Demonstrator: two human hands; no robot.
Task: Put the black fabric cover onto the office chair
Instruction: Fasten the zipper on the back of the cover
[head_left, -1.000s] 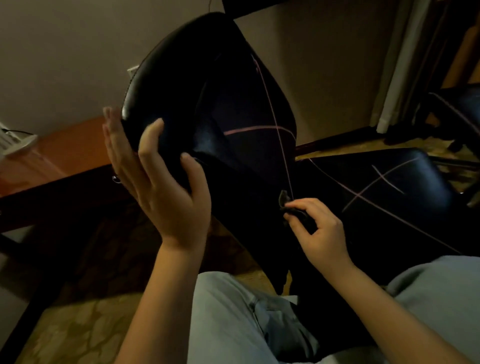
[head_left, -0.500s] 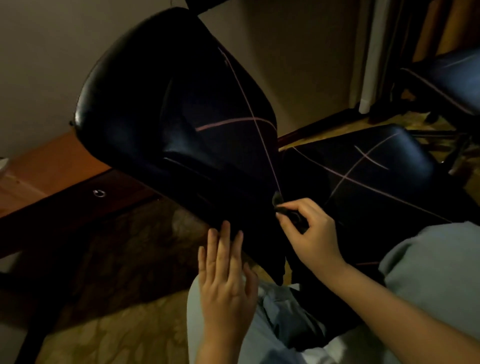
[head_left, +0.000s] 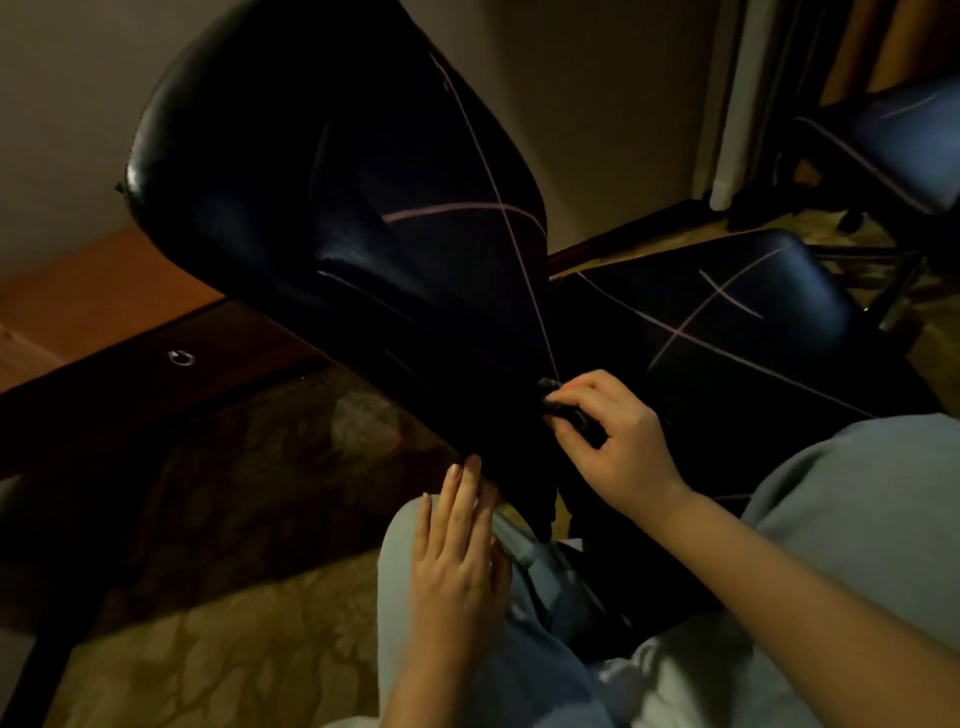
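Note:
The office chair's backrest (head_left: 249, 171) fills the upper left, glossy black on its left part. The black fabric cover (head_left: 441, 270) with thin pink lines lies over its right part and runs down to a narrow end near my lap. The chair's seat (head_left: 737, 332) at right also wears lined black fabric. My right hand (head_left: 613, 441) pinches the cover's bunched edge at the foot of the backrest. My left hand (head_left: 457, 551) is flat with straight fingers, its fingertips touching the cover's lower edge.
A wooden desk (head_left: 104, 312) with a dark drawer front and ring pull (head_left: 181, 357) stands at left. A second chair (head_left: 893, 140) stands at the far right by a curtain. Patterned carpet (head_left: 218, 654) covers the floor. My legs in light jeans are below.
My left hand left the backrest's left side, dropped to my lap, then reached up to the cover's lower edge. My right hand kept its pinch on the cover.

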